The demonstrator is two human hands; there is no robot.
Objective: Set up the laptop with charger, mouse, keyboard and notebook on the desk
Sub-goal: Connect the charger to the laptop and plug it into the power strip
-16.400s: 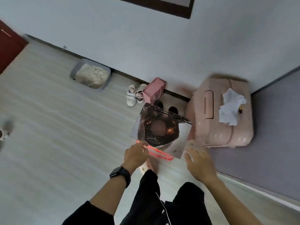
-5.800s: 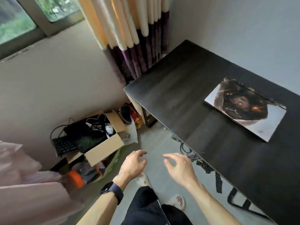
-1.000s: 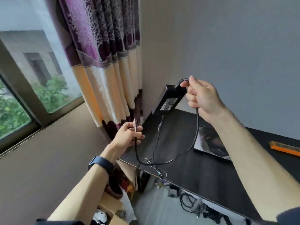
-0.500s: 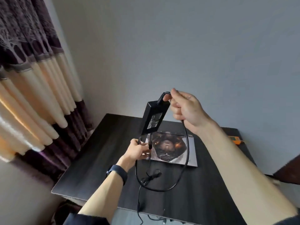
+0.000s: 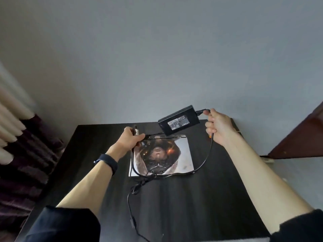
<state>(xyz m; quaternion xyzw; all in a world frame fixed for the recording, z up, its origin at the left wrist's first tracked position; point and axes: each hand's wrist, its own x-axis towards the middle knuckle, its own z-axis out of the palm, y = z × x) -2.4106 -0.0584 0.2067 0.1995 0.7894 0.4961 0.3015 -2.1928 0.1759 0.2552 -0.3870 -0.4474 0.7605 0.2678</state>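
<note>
Holding the charger brick (image 5: pixel 179 121) in the air above the far edge of the dark counter (image 5: pixel 201 198), the right hand (image 5: pixel 217 127) is closed in a fist around the cable just where it leaves the brick's right end. The brick hangs roughly level, label side facing the camera, above the back edge of the closed laptop (image 5: pixel 161 157). From the right fist the black cable (image 5: pixel 205 158) drops in a long loop, runs along the laptop's near edge, and tangles into a loose knot on the counter just in front of the laptop's near left corner. One strand then trails toward the near edge of the counter.

The left hand (image 5: pixel 131 140) is curled shut, pinching the plug end of the cable (image 5: pixel 135 132) between thumb and fingers, just beside the laptop's far left corner. A dark band (image 5: pixel 106 162) sits on the left wrist, and both forearms come out of dark sleeves.

The laptop lies flat at the middle of the counter, lid shut, its printed cover facing up. A small orange thing (image 5: pixel 209 136) shows on the counter behind the right wrist; what it is cannot be told. Striped curtains (image 5: pixel 21 145) hang at the left.
</note>
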